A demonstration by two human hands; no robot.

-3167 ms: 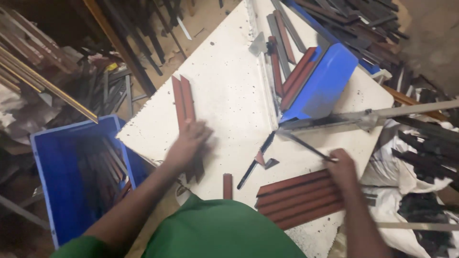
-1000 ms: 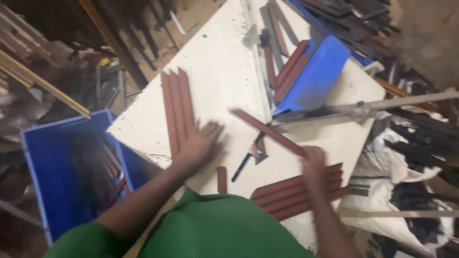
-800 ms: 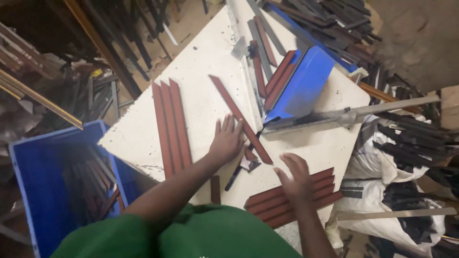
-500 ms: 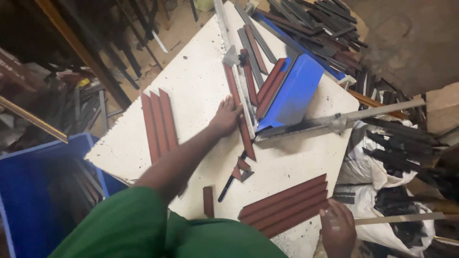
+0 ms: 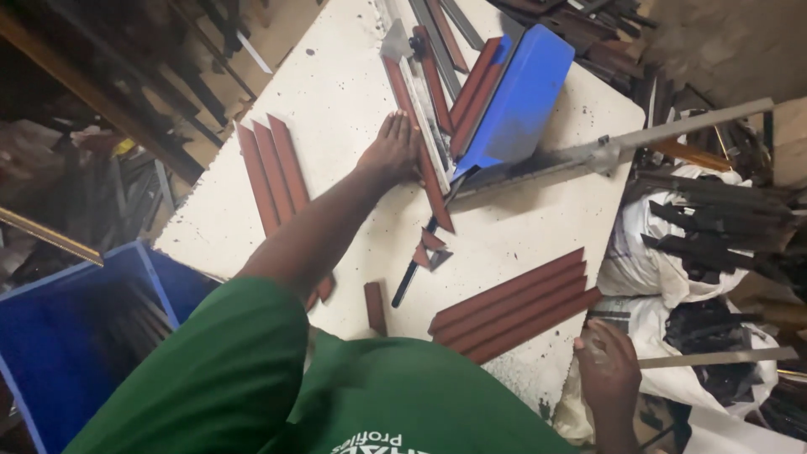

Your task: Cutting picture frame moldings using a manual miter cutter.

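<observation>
Hands [image 5: 393,150] beside strip [image 5: 418,143], table edge [image 5: 580,294]

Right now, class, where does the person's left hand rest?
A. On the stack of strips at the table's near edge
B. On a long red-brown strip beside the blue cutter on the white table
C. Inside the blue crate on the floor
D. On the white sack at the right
B: the left hand lies flat on the long red-brown strip next to the blue cutter on the white table.
</observation>
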